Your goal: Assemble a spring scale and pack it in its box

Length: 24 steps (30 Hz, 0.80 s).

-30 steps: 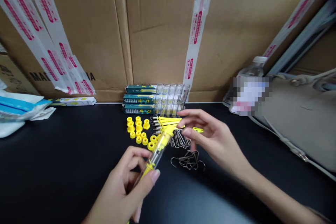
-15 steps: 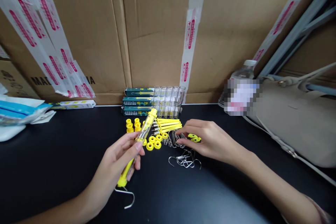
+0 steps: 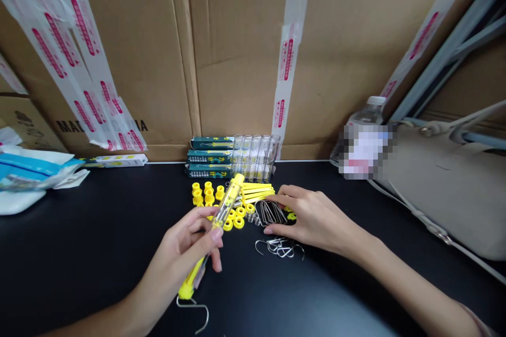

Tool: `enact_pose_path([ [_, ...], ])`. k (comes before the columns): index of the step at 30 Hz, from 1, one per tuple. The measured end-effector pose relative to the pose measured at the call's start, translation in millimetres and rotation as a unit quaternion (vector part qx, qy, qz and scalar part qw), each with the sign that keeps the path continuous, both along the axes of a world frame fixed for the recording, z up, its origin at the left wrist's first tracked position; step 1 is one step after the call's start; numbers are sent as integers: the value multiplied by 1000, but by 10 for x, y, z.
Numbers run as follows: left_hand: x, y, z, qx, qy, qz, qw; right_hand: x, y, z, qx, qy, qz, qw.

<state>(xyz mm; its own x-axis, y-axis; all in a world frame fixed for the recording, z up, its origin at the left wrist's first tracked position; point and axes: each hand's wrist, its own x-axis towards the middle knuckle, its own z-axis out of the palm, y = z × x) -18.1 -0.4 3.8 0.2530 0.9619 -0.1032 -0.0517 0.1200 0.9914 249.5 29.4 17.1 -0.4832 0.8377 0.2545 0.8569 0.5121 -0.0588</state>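
Observation:
My left hand (image 3: 193, 247) is closed round a clear tube with yellow ends (image 3: 227, 202), tilted up to the right, with a metal hook (image 3: 203, 316) hanging from its lower end. My right hand (image 3: 312, 216) has its thumb and fingers apart around a row of bent metal wire pieces (image 3: 271, 212); its fingertips are at their edges. Below them lie loose S-shaped hooks (image 3: 280, 246). Yellow rings (image 3: 239, 221), yellow caps (image 3: 197, 197), small springs (image 3: 253, 217) and long yellow strips (image 3: 256, 192) lie between the hands. Small yellow pieces (image 3: 291, 216) are partly behind my right hand.
Green boxes (image 3: 209, 156) and upright clear tubes (image 3: 255, 155) stand at the back against a cardboard wall (image 3: 237, 63). A bottle (image 3: 363, 137) and a beige bag (image 3: 443, 184) are on the right, a blue-white packet (image 3: 39, 168) on the left.
The fingers of my right hand have spread apart, and the wire pieces show more fully between them. The tube in my left hand appears slightly lower and further right; the whole view has shifted a little.

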Motion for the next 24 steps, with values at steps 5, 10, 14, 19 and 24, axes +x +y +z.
enact_pose_path([
  [5, -17, 4, -125, 22, -21, -19, 999, -14, -1, -10, -9, -3, -6, 1000],
  [10, -26, 2, -136, 27, -15, -25, 999, -22, -5, 11, -14, 7, -7, 1000],
  [14, -21, 20, -131, 27, -9, -20, 999, -9, -1, 33, -15, 19, -7, 1000],
  [19, -25, 12, -144, 25, -11, -17, 999, 13, -6, 34, -18, 42, -7, 999],
  [24, -28, 9, -153, 23, -13, -20, 999, 22, 3, 35, -57, 87, -18, 994],
])
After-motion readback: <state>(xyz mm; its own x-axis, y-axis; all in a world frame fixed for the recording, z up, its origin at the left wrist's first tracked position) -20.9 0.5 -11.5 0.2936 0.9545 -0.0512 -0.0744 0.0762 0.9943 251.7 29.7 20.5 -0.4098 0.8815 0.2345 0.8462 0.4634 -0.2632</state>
